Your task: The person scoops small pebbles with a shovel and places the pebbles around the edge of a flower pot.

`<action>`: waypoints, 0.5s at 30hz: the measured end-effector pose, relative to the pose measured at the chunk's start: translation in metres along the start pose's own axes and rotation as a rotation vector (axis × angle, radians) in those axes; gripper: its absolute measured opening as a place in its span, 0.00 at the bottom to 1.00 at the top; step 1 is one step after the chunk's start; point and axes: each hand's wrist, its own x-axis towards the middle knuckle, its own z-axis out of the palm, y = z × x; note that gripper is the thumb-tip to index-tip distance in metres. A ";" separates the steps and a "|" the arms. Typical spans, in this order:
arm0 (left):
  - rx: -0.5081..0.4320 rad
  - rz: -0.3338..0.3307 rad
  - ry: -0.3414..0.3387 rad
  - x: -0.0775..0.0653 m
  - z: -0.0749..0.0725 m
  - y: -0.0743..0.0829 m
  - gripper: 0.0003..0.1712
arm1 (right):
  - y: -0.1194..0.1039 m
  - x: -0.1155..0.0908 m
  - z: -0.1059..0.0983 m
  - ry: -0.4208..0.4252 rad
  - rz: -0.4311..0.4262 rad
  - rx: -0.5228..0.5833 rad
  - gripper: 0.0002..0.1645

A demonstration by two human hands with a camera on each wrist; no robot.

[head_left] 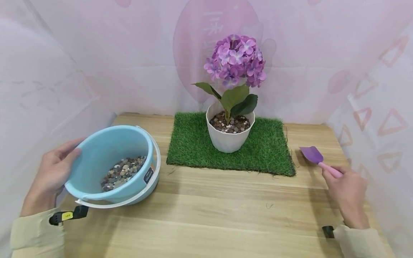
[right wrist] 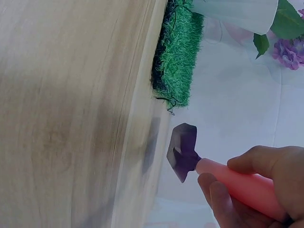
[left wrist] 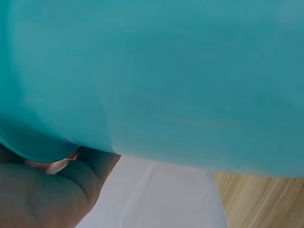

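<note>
My left hand [head_left: 53, 172] grips the left rim of a light blue bucket [head_left: 85, 163], thumb over the edge. Small mixed pebbles [head_left: 124, 173] are gathered toward the right inside the bucket, and its white carry handle [head_left: 129, 197] hangs down along the front. In the left wrist view the bucket's outer wall [left wrist: 166, 85] fills most of the picture. On the right, my right hand [head_left: 348, 190] holds a small garden trowel by its pink handle [right wrist: 242, 187]. Its purple blade [head_left: 312, 154] points away to the left, above the table, carrying no pebbles that show.
A white faceted pot [head_left: 227, 141] with a purple hydrangea [head_left: 237, 61] stands on a green artificial grass mat [head_left: 190, 143] at the back middle. Pebbles cover the soil in the pot. Pale printed cloth [head_left: 145, 71] surrounds the wooden table [head_left: 226, 204] on three sides.
</note>
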 end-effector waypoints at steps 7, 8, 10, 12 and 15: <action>0.013 0.025 -0.008 -0.003 0.006 0.003 0.32 | -0.004 0.000 -0.004 -0.001 -0.012 0.023 0.22; 0.024 0.035 -0.005 -0.004 0.007 0.003 0.32 | -0.004 -0.001 -0.004 -0.002 -0.011 0.028 0.22; 0.033 0.058 -0.005 -0.005 0.009 0.004 0.32 | -0.006 -0.001 -0.005 -0.013 -0.009 0.039 0.22; 0.042 0.089 0.004 -0.006 0.010 0.005 0.32 | -0.007 -0.001 -0.005 -0.009 -0.008 0.051 0.21; 0.037 0.121 0.008 -0.010 0.013 0.006 0.31 | -0.010 -0.002 -0.006 -0.001 -0.014 0.056 0.21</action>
